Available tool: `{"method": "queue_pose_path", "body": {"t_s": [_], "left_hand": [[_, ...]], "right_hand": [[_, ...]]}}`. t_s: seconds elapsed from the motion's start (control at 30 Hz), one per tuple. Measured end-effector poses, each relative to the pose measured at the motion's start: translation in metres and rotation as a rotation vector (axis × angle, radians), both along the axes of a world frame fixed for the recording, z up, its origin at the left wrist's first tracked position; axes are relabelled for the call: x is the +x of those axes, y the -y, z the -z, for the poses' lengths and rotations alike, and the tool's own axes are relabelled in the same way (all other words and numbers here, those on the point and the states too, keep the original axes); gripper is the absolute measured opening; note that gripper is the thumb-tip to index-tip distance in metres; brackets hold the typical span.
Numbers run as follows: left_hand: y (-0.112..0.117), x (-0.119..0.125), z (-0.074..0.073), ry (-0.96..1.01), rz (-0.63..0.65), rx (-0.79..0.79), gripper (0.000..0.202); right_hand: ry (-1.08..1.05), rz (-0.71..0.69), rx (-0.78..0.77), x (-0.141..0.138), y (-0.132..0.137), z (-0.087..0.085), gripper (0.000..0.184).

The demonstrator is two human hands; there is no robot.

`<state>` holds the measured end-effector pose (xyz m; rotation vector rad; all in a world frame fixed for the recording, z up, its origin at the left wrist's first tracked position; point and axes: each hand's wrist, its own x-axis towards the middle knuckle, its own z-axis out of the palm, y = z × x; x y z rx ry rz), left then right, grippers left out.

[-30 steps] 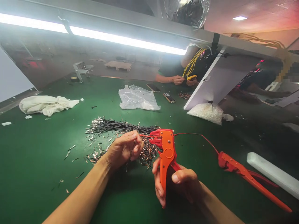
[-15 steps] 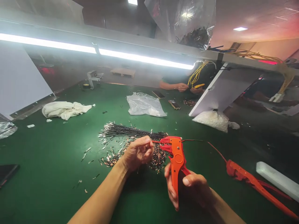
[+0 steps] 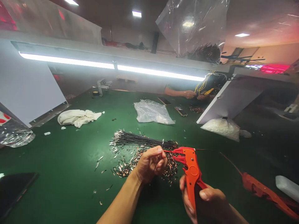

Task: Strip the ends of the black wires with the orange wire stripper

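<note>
My left hand is closed in a pinch on a thin wire, just left of the stripper's jaws. An orange-red wire stripper stands upright with its jaws toward that hand. My right hand wraps around its handles. Out of the right side of the stripper's head sticks a thin dark strand. Behind my left hand lies a bundle of black wires with metal terminals at its left end. A heap of short wire scraps with copper ends spreads beneath, partly hidden by that hand.
Another red-handled tool lies at the right beside a white bar. Farther back are a clear plastic bag, phones, a white cloth and a tied bag. A co-worker's hands hold yellow wires across the table.
The camera view has shifted, so the whole scene sits lower and farther right. My hands and the wire stripper keep nearly the same pose to each other.
</note>
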<state>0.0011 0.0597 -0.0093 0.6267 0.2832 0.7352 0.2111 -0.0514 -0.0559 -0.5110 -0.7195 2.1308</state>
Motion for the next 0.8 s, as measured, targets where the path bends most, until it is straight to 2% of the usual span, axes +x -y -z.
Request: {"method": "queue_pose_path", "body": {"t_s": [0.17,0.47,0.8], "left_hand": [[-0.001,-0.001,0.001,-0.013,-0.003,0.007,0.024],[0.001,-0.001,-0.001,-0.043,0.031,0.035,0.020],[-0.002,-0.005,-0.001,-0.031,0.013,0.084,0.019]], "right_hand": [[-0.024,-0.003,0.005,-0.003,-0.001,-0.001,0.046],[0.076,-0.013,0.051,-0.005,-0.005,-0.009,0.042],[0.098,-0.010,0.084,-0.013,-0.003,-0.026,0.038]]}}
